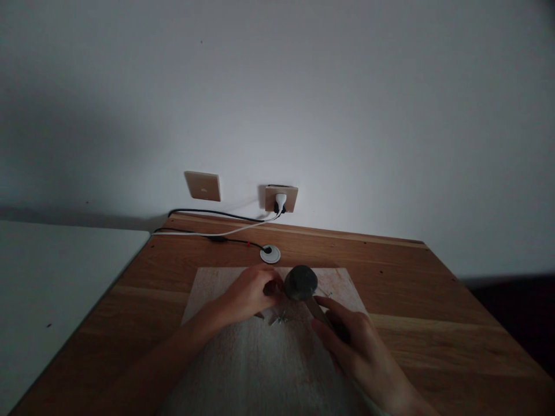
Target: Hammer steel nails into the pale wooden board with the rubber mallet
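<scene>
While my right grip [353, 338] holds the mallet [300, 283] over the board [255, 370], my left grip [248, 293] curls beside the mallet's head, contents unclear; a mis-aimed swing could strike it or scatter the loose fasteners [281, 319] between my hands.

A dark, round-headed mallet [302, 282] slants in our right hand [358, 341], its handle [318, 311] running back toward us, above the pale, scuffed board [260, 375] we see flat on the bench [416, 300]; thin metal fasteners [280, 319] lie jumbled on the board, nearer us than the mallet's head.
</scene>
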A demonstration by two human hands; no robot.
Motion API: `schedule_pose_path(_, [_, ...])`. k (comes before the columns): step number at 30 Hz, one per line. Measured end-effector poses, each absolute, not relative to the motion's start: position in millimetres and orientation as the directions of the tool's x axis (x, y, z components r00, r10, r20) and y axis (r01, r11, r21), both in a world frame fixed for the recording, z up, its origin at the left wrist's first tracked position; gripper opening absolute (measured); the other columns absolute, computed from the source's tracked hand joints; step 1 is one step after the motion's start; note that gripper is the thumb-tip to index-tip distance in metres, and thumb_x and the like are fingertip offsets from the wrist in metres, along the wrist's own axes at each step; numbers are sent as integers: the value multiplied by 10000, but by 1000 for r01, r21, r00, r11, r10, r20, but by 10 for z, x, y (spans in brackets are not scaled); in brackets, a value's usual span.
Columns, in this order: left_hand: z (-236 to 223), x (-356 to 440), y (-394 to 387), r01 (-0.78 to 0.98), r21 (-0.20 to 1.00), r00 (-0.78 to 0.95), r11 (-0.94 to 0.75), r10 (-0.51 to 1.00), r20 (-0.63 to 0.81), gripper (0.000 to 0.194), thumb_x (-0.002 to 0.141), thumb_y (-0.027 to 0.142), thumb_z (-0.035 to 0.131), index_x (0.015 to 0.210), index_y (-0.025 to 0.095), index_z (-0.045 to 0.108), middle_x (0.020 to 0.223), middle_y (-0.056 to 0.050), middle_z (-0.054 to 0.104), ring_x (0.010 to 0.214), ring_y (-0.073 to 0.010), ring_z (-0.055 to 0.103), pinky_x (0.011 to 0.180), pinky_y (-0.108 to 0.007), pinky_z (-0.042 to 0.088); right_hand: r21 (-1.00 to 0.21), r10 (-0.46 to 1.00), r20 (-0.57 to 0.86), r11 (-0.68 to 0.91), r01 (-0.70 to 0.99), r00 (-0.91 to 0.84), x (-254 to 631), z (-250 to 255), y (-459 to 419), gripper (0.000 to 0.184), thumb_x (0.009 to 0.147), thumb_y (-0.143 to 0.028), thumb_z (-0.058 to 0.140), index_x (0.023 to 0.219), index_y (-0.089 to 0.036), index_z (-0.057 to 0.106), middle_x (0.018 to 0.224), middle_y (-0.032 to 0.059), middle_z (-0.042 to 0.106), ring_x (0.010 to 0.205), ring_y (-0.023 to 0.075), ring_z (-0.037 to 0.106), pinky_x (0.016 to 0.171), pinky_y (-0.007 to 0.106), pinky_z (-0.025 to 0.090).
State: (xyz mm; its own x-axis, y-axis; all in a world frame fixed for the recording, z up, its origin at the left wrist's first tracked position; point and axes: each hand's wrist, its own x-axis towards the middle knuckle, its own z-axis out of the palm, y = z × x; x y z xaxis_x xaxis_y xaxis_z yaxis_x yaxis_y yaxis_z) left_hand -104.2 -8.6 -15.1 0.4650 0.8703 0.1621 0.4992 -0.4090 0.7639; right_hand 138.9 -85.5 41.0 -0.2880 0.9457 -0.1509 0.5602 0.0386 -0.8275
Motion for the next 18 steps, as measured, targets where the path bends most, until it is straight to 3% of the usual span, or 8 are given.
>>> schedule_pose_path(7, [-119, -1014, -71, 498, 796, 442, -346, 890, 110, 191, 751, 21, 695, 789, 182, 791, 813, -14, 767, 771, -174, 708, 668, -231, 458, -842, 933, -175, 24, 539, -315, 1433, 345, -885, 574, 1045, -555, 516, 1326, -79, 674, 682, -50, 547, 586, 145, 460, 554, 291, 319])
schedule_pose_path(12, [-126, -1012, -63, 522, 777, 433, -351, 894, 112, 194, 740, 41, 686, 791, 188, 802, 807, -16, 772, 749, -171, 701, 647, -230, 452, -817, 944, -173, 22, 576, -281, 1426, 325, -900, 563, 1027, -550, 528, 1273, -79, 712, 630, -63, 502, 569, 146, 438, 548, 291, 302])
schedule_pose_path(18, [-113, -1015, -70, 518, 778, 451, -356, 886, 105, 202, 741, 44, 674, 793, 186, 807, 774, -13, 761, 697, -158, 679, 611, -223, 426, -847, 940, -194, -16, 532, -281, 1417, 328, -897, 597, 1033, -592, 527, 1333, -100, 682, 703, -23, 601, 594, 157, 480, 560, 295, 336])
